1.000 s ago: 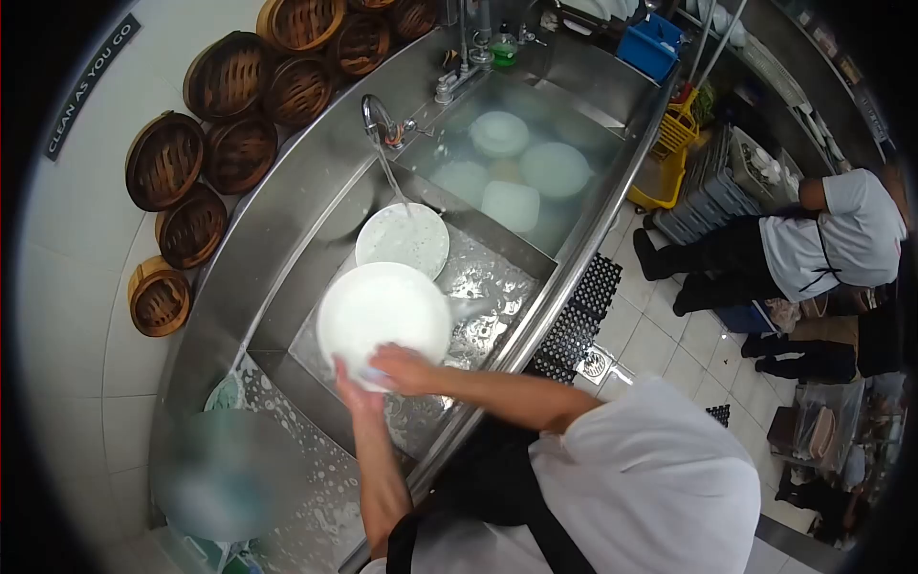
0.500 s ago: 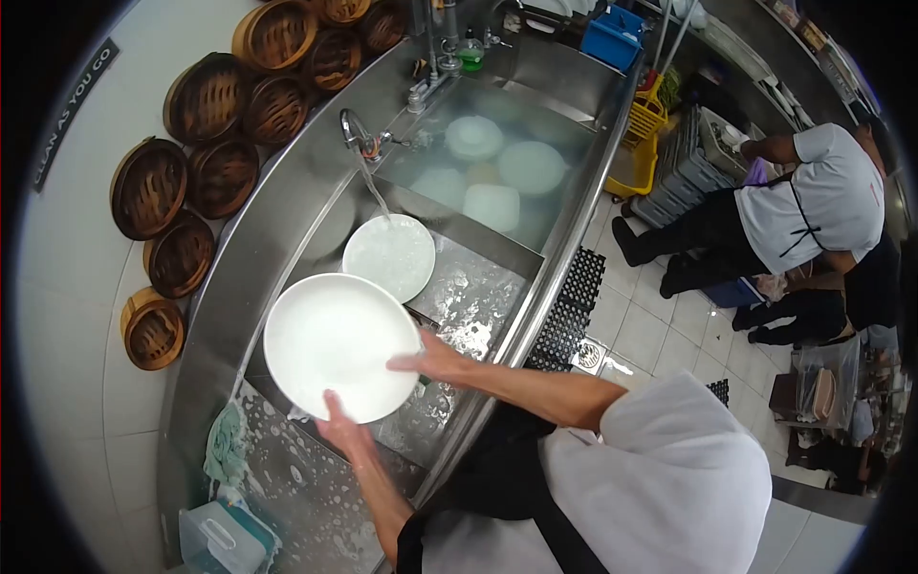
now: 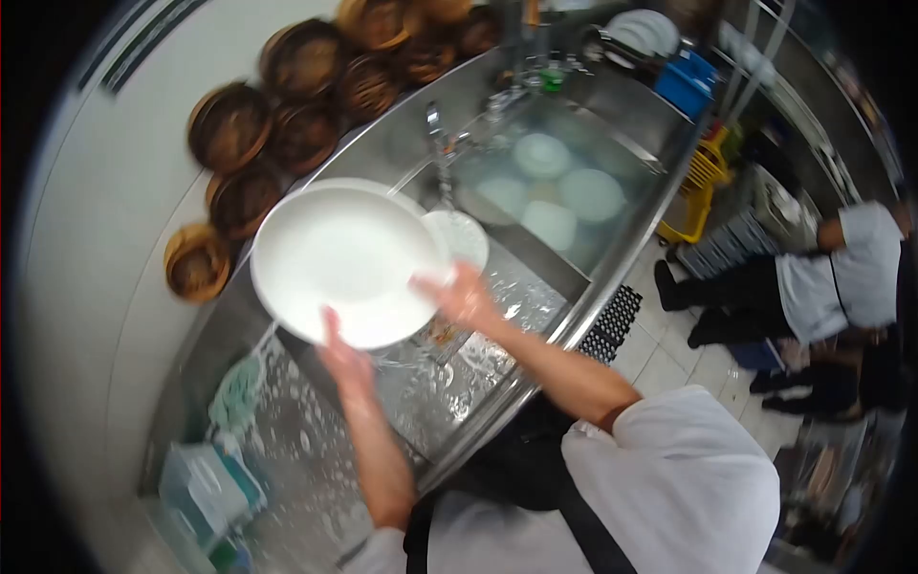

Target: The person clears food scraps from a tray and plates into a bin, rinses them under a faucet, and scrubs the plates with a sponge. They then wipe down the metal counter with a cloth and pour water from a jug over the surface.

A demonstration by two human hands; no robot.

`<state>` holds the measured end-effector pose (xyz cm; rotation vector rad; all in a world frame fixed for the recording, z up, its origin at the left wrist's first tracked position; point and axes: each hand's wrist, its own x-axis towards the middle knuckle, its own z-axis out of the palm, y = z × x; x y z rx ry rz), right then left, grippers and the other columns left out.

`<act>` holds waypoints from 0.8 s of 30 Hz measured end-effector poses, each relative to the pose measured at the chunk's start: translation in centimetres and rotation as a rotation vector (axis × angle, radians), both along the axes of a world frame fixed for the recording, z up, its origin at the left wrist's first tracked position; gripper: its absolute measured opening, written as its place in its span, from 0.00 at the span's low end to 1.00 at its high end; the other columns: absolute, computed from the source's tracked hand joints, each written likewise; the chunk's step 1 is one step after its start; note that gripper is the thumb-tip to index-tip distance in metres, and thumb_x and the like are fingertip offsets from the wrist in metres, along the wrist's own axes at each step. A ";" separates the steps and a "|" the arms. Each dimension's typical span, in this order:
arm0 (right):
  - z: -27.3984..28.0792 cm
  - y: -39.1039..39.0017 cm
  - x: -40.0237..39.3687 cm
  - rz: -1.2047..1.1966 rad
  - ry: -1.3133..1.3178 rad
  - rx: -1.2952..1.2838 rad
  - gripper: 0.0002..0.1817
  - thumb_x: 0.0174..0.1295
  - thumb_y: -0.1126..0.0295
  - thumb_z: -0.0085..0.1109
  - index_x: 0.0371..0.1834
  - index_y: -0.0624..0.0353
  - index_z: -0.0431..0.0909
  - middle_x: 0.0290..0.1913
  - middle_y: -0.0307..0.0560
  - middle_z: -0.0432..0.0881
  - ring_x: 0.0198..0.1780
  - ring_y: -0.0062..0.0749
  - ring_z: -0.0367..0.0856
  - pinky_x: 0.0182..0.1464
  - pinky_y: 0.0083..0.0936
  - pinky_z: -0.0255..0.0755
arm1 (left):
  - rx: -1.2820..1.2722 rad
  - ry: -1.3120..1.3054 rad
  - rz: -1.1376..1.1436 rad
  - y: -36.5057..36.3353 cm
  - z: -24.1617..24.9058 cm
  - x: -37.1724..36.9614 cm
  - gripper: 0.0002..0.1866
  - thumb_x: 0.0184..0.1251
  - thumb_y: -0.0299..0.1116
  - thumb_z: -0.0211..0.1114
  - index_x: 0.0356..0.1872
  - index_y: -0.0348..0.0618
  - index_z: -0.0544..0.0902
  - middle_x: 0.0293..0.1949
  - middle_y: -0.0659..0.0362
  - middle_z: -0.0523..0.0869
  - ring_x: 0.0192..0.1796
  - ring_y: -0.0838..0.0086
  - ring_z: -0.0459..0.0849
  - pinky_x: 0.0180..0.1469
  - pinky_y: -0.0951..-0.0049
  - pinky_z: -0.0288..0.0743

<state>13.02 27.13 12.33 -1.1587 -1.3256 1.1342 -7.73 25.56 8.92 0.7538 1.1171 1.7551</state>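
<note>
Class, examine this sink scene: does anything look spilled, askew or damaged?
Suds are spattered over the steel surface beside the crumpled green cloth, looking untidy. The held white dish shows no visible damage, though the picture is blurred.

The large plate [image 3: 344, 258] has risen; it hides more of the smaller plate [image 3: 469, 237].

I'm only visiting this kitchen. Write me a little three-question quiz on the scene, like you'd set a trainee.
1. What do the left hand and right hand hold between them?

2. True or false: the green cloth lies apart from both hands.

3. What stands in a cluster behind the steel sink, along the wall?
A. Glass jars
B. Round brown baskets
C. Red buckets

Key:
1. A large white dish.
2. True.
3. B.
</note>
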 end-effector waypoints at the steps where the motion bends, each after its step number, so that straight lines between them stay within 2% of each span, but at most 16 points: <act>1: 2.9 1.1 1.1 0.093 -0.009 -0.048 0.19 0.66 0.64 0.59 0.52 0.70 0.79 0.38 0.55 0.87 0.37 0.34 0.88 0.40 0.27 0.81 | -0.038 -0.076 -0.135 0.9 3.6 -3.1 0.26 0.73 0.37 0.61 0.65 0.31 0.69 0.63 0.46 0.75 0.61 0.62 0.78 0.62 0.61 0.75; 3: 7.7 1.2 -0.3 -0.095 0.099 0.008 0.17 0.66 0.64 0.61 0.45 0.72 0.81 0.33 0.54 0.87 0.37 0.29 0.87 0.40 0.26 0.79 | -0.093 -0.044 -0.022 3.2 5.7 -3.1 0.24 0.73 0.35 0.61 0.63 0.30 0.70 0.62 0.48 0.77 0.61 0.64 0.78 0.62 0.62 0.75; 4: 5.7 2.0 -1.6 -0.200 0.241 0.083 0.19 0.66 0.62 0.61 0.46 0.71 0.81 0.35 0.55 0.87 0.39 0.30 0.87 0.42 0.26 0.79 | 0.016 -0.102 0.098 3.1 5.6 -1.6 0.24 0.73 0.35 0.61 0.63 0.30 0.70 0.61 0.48 0.78 0.60 0.63 0.79 0.61 0.62 0.76; 5: 2.8 1.2 -3.2 -0.182 0.252 0.105 0.19 0.66 0.62 0.61 0.46 0.71 0.81 0.35 0.55 0.87 0.39 0.30 0.87 0.42 0.26 0.79 | 0.123 -0.154 0.195 3.3 4.5 0.9 0.24 0.73 0.35 0.61 0.62 0.29 0.71 0.60 0.48 0.78 0.59 0.62 0.80 0.60 0.61 0.77; 6: -0.2 -0.2 -4.9 -0.332 0.145 0.222 0.20 0.65 0.61 0.62 0.47 0.71 0.80 0.36 0.55 0.87 0.39 0.31 0.86 0.43 0.27 0.78 | 0.142 -0.147 0.257 3.0 1.8 4.0 0.24 0.71 0.35 0.63 0.61 0.29 0.71 0.58 0.48 0.79 0.58 0.62 0.81 0.60 0.60 0.78; 7: -0.2 -0.4 -4.3 -0.405 0.086 0.288 0.21 0.65 0.60 0.62 0.48 0.71 0.80 0.36 0.55 0.87 0.39 0.32 0.86 0.43 0.28 0.78 | 0.157 -0.154 0.317 2.6 -0.2 6.2 0.24 0.70 0.35 0.65 0.60 0.29 0.72 0.57 0.49 0.80 0.57 0.62 0.81 0.59 0.59 0.79; 8: -0.3 -0.6 -3.7 -0.483 0.024 0.349 0.22 0.64 0.60 0.62 0.48 0.71 0.79 0.37 0.55 0.86 0.38 0.32 0.86 0.44 0.28 0.78 | 0.165 -0.163 0.319 2.0 0.5 4.9 0.24 0.70 0.35 0.65 0.60 0.29 0.72 0.57 0.49 0.80 0.57 0.62 0.81 0.59 0.59 0.79; 10: 3.4 -0.2 1.7 -0.074 0.003 0.055 0.24 0.63 0.60 0.64 0.51 0.72 0.77 0.40 0.55 0.86 0.40 0.35 0.85 0.47 0.29 0.77 | 0.061 -0.171 -0.069 1.8 3.7 0.5 0.27 0.68 0.33 0.67 0.63 0.29 0.70 0.57 0.49 0.80 0.58 0.61 0.81 0.62 0.57 0.77; 13: 9.8 0.6 1.6 -0.220 0.052 0.052 0.23 0.63 0.61 0.63 0.52 0.72 0.77 0.42 0.54 0.86 0.42 0.36 0.85 0.49 0.29 0.78 | -0.026 -0.088 -0.103 4.3 7.1 -1.1 0.29 0.68 0.31 0.66 0.65 0.27 0.67 0.58 0.47 0.79 0.56 0.61 0.82 0.61 0.58 0.79; 14: 9.1 0.4 0.5 -0.306 0.184 0.020 0.24 0.62 0.62 0.64 0.54 0.72 0.77 0.43 0.55 0.86 0.45 0.37 0.86 0.51 0.29 0.77 | 0.024 -0.187 0.041 4.0 7.5 1.0 0.28 0.68 0.31 0.66 0.63 0.24 0.68 0.55 0.42 0.80 0.49 0.58 0.86 0.54 0.59 0.84; 16: -1.6 0.4 -2.5 -0.421 0.169 0.117 0.25 0.62 0.61 0.65 0.53 0.73 0.78 0.42 0.54 0.86 0.42 0.36 0.85 0.49 0.28 0.78 | 0.052 -0.220 0.096 3.4 1.1 6.3 0.26 0.68 0.32 0.66 0.60 0.24 0.69 0.52 0.40 0.81 0.46 0.57 0.86 0.50 0.58 0.86; 18: -2.1 -1.7 -0.1 -0.316 -0.006 0.090 0.26 0.62 0.60 0.64 0.54 0.73 0.78 0.42 0.53 0.87 0.39 0.34 0.85 0.46 0.27 0.78 | 0.067 -0.275 0.160 2.1 -0.9 6.7 0.25 0.69 0.33 0.66 0.57 0.23 0.70 0.49 0.38 0.82 0.44 0.56 0.87 0.46 0.58 0.88; 20: 5.2 -2.3 3.3 -0.224 -0.027 0.077 0.26 0.62 0.62 0.64 0.55 0.73 0.77 0.43 0.54 0.87 0.41 0.34 0.85 0.47 0.27 0.78 | 0.029 -0.252 -0.087 2.1 2.1 2.5 0.27 0.69 0.34 0.66 0.58 0.23 0.68 0.51 0.37 0.80 0.45 0.55 0.87 0.48 0.56 0.87; 21: 7.9 -2.3 4.2 -0.124 -0.050 0.039 0.26 0.62 0.63 0.64 0.57 0.73 0.76 0.43 0.54 0.87 0.43 0.35 0.85 0.49 0.28 0.78 | 0.021 -0.257 -0.097 2.7 2.9 2.0 0.27 0.69 0.34 0.66 0.58 0.23 0.68 0.51 0.37 0.80 0.45 0.55 0.87 0.48 0.56 0.87; 23: 8.9 -2.2 3.8 -0.197 -0.127 0.032 0.24 0.62 0.63 0.64 0.55 0.73 0.78 0.44 0.55 0.87 0.42 0.33 0.85 0.48 0.28 0.78 | -0.045 -0.127 -0.086 3.7 4.4 1.9 0.29 0.70 0.35 0.64 0.62 0.21 0.67 0.58 0.39 0.77 0.48 0.57 0.86 0.52 0.57 0.86; 24: 7.9 -2.4 2.7 -0.277 0.037 0.032 0.24 0.62 0.63 0.64 0.54 0.74 0.78 0.45 0.56 0.86 0.43 0.33 0.85 0.49 0.29 0.78 | -0.253 -0.227 0.109 2.3 7.2 5.0 0.32 0.71 0.34 0.63 0.66 0.22 0.62 0.62 0.42 0.75 0.53 0.59 0.84 0.59 0.60 0.81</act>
